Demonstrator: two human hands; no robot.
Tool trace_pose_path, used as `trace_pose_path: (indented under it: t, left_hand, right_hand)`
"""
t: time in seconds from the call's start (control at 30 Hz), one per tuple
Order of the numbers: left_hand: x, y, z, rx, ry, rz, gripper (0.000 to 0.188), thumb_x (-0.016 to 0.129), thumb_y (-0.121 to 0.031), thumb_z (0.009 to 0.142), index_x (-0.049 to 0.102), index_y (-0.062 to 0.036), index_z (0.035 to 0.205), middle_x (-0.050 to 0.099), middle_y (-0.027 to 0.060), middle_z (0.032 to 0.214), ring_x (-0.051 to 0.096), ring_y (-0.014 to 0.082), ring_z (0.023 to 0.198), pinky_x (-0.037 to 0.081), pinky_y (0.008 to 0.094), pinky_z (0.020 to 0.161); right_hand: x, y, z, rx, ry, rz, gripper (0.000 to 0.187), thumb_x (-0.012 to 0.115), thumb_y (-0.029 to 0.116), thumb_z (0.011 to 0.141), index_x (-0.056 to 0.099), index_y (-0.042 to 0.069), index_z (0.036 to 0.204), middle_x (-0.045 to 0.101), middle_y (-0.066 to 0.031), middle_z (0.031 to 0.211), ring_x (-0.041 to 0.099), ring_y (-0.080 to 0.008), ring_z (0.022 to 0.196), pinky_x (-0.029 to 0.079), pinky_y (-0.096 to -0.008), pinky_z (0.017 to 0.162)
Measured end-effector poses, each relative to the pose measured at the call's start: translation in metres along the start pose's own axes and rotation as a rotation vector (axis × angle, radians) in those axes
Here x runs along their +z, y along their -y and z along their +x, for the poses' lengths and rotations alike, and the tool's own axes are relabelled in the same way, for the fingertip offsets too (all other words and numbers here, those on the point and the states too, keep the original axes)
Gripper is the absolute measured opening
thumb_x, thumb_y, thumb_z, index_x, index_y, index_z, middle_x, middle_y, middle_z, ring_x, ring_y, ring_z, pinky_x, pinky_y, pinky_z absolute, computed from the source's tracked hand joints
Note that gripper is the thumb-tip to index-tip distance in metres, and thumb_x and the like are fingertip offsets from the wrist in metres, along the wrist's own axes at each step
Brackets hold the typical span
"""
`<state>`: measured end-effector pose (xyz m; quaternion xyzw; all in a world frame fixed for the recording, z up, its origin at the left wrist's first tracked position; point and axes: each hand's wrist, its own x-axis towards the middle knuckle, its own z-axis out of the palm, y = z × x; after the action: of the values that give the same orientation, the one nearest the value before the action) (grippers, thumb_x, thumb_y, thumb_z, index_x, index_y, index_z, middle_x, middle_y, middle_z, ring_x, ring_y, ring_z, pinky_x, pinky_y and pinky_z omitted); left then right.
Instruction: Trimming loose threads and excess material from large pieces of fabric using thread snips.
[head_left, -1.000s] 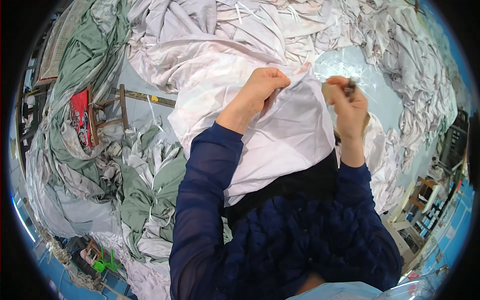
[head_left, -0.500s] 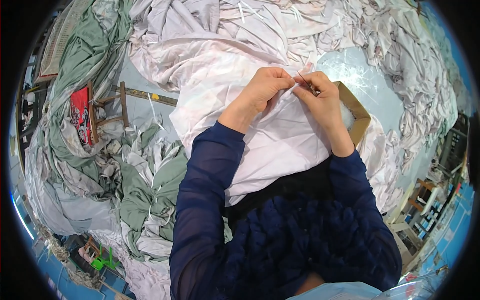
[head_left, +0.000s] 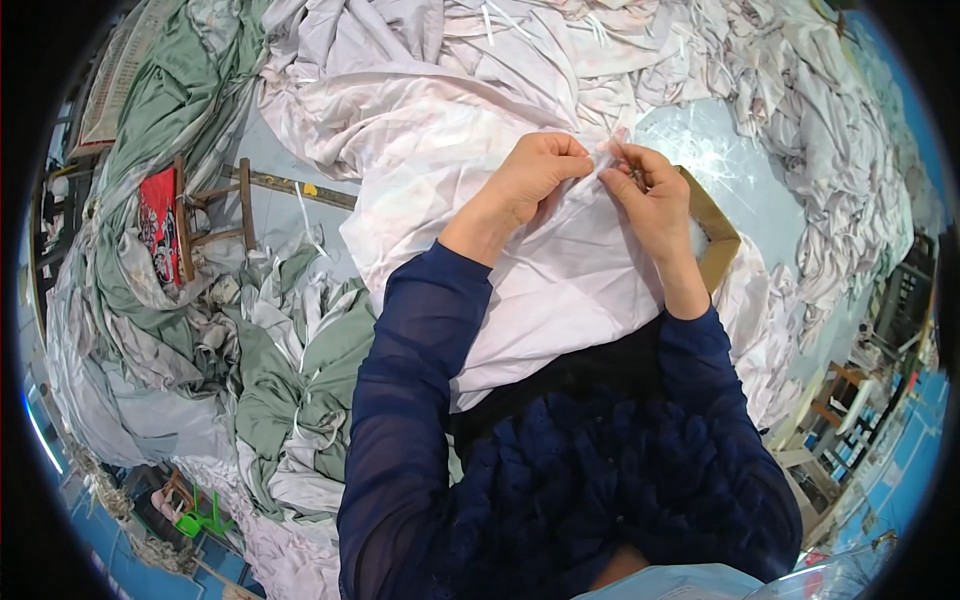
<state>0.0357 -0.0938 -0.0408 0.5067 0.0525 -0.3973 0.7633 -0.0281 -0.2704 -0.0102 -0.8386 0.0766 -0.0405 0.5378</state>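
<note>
The pale pink cloth (head_left: 575,280) spreads over the person's lap and is the largest thing at hand; to its left lies a crumpled heap of green fabric (head_left: 275,390). Also left of the cloth stands a wooden stool frame (head_left: 247,210). Just right of the cloth, partly behind the right forearm, is an open cardboard box (head_left: 719,262) with something white and fluffy-looking inside, too hidden to name. At the cloth's upper right, the left hand (head_left: 530,185) and right hand (head_left: 655,200) each pinch it between thumb and forefinger, fingertips near each other.
</note>
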Motion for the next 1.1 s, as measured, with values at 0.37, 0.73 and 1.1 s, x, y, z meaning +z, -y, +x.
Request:
trace_pose_path:
  t: [0.37, 0.73, 1.1]
  left_hand:
    - [0.001, -0.001, -0.003, -0.012, -0.016, 0.019, 0.005, 0.067, -0.007, 0.087, 0.065, -0.0039, 0.084, 0.06, -0.0022, 0.074, 0.049, 0.0024, 0.061, 0.035, 0.0176, 0.049]
    - [0.002, -0.001, -0.003, 0.03, -0.09, 0.085, 0.006, 0.071, -0.006, 0.083, 0.065, -0.0042, 0.081, 0.061, -0.0017, 0.07, 0.051, 0.0046, 0.057, 0.038, 0.0198, 0.05]
    - [-0.008, -0.012, -0.014, 0.014, -0.094, 0.169, 0.008, 0.07, -0.008, 0.08, 0.064, -0.0057, 0.074, 0.054, -0.0033, 0.064, 0.042, 0.0055, 0.052, 0.03, 0.0243, 0.045]
  right_hand:
    - [0.005, 0.007, -0.003, -0.137, 0.024, 0.092, 0.002, 0.061, 0.002, 0.093, 0.062, 0.0, 0.093, 0.061, 0.0007, 0.075, 0.056, -0.0053, 0.065, 0.044, -0.0202, 0.06]
    - [-0.02, 0.011, -0.01, 0.08, 0.272, 0.014, 0.009, 0.058, 0.004, 0.091, 0.056, 0.003, 0.083, 0.059, -0.0003, 0.067, 0.052, -0.007, 0.055, 0.041, -0.0217, 0.053]
    - [-0.118, -0.036, -0.051, 0.208, 0.028, -0.096, 0.005, 0.062, 0.006, 0.087, 0.06, 0.001, 0.086, 0.057, -0.0063, 0.066, 0.055, -0.0115, 0.058, 0.047, -0.0283, 0.057]
